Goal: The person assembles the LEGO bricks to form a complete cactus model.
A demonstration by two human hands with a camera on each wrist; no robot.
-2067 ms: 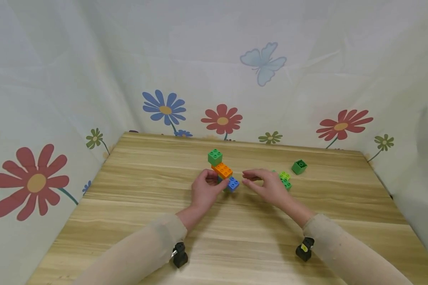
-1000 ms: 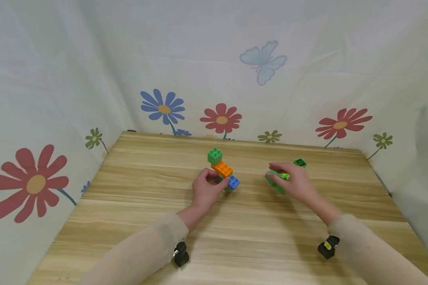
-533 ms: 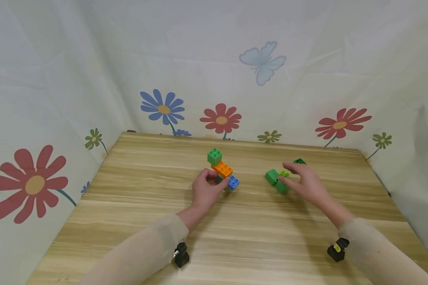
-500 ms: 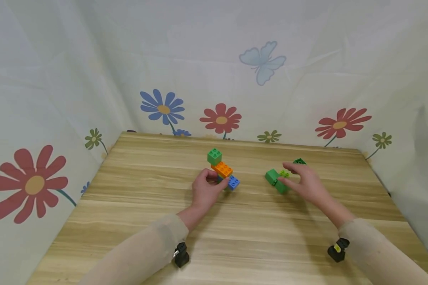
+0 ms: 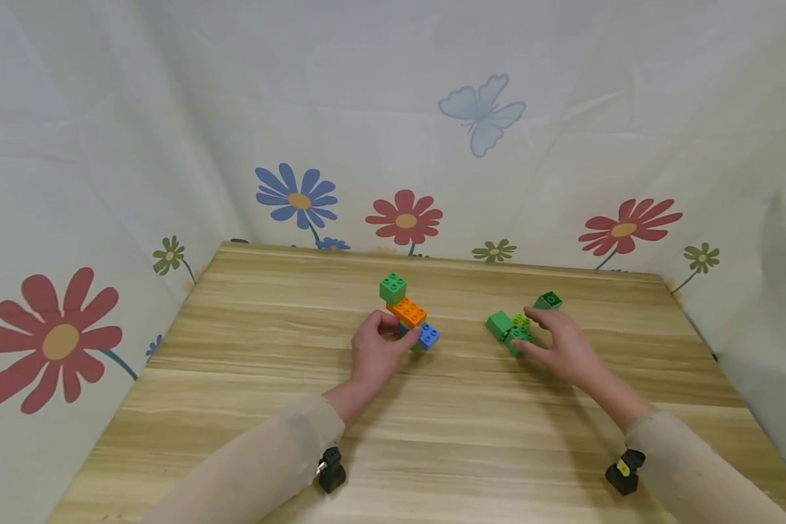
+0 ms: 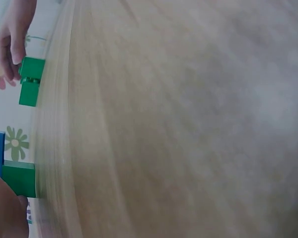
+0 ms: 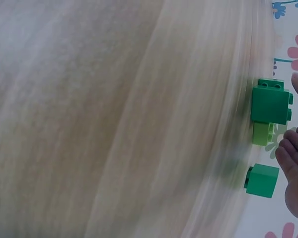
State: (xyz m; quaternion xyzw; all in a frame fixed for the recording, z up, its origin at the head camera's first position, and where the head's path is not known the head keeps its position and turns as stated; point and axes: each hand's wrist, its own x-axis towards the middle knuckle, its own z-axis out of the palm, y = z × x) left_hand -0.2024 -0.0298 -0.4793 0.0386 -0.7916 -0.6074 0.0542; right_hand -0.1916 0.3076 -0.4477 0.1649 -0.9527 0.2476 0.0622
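In the head view my left hand holds a stack of toy building bricks by its lower part. A green brick tops the stack, an orange brick sits lower, and a blue brick sticks out nearest me. The left wrist view shows another green brick at the bottom, by the tabletop. My right hand hovers with thumb and fingers spread about a studded green brick. In the right wrist view a gap separates that hand from the green brick.
Beside the studded brick lie a smooth-faced green brick and a lime brick. Behind the right fingers a green brick shows its hollow underside. The wooden table ends at a flowered cloth.
My right hand has moved right, from beside the stack to the loose green bricks. Its thumb has lowered, and the near green brick's studs now show. The left hand has kept its hold.
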